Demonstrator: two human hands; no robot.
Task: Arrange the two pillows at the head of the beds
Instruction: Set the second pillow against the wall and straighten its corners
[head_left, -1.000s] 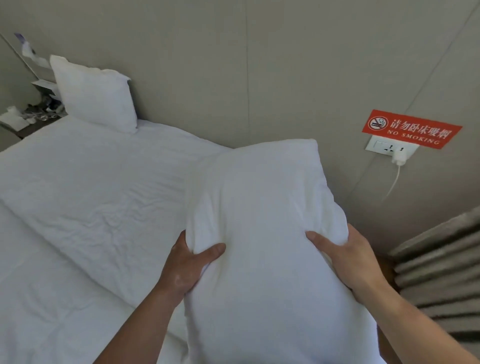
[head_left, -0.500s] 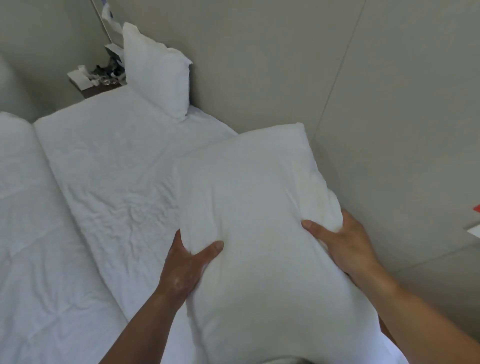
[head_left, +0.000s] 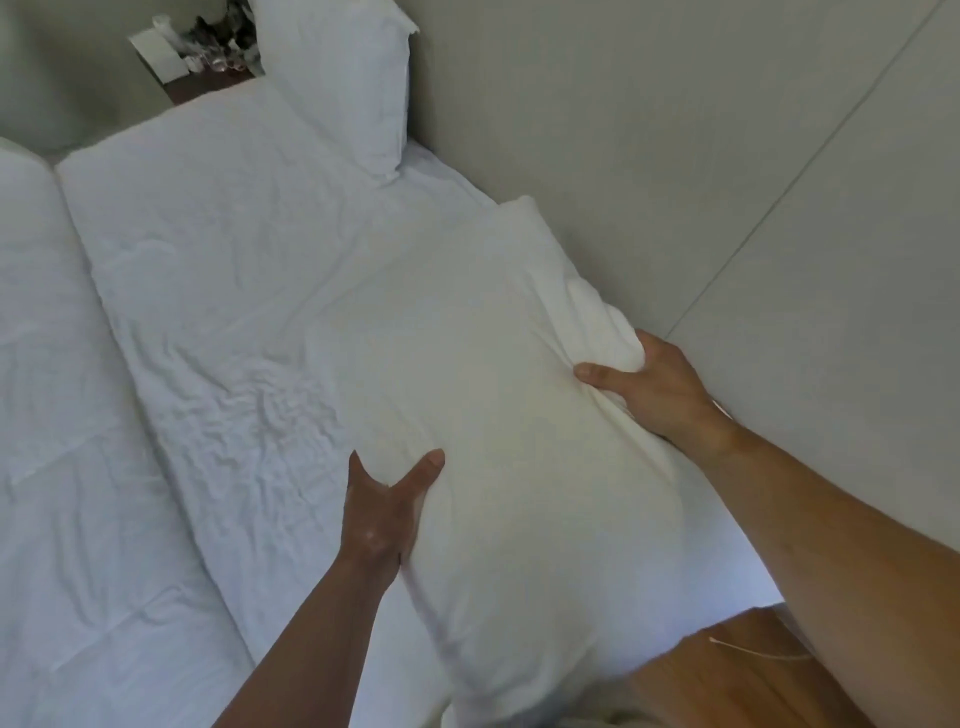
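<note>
A large white pillow (head_left: 509, 405) lies low over the bed's white sheet (head_left: 249, 291), its far corner close to the beige wall. My left hand (head_left: 382, 514) grips its left edge, thumb on top. My right hand (head_left: 654, 384) clutches its right edge next to the wall, bunching the fabric. A second white pillow (head_left: 343, 78) leans upright against the wall at the far end of the bed.
A beige panelled wall (head_left: 675, 156) runs along the bed's right side. A folded white duvet (head_left: 52, 415) covers the left. A dark nightstand (head_left: 192, 78) with small items stands beyond the far pillow. Wooden floor (head_left: 727, 675) shows at bottom right.
The pillow in my hands has come down toward the sheet beside the wall. My view has swung down and left; the no-smoking sign and socket have left the frame.
</note>
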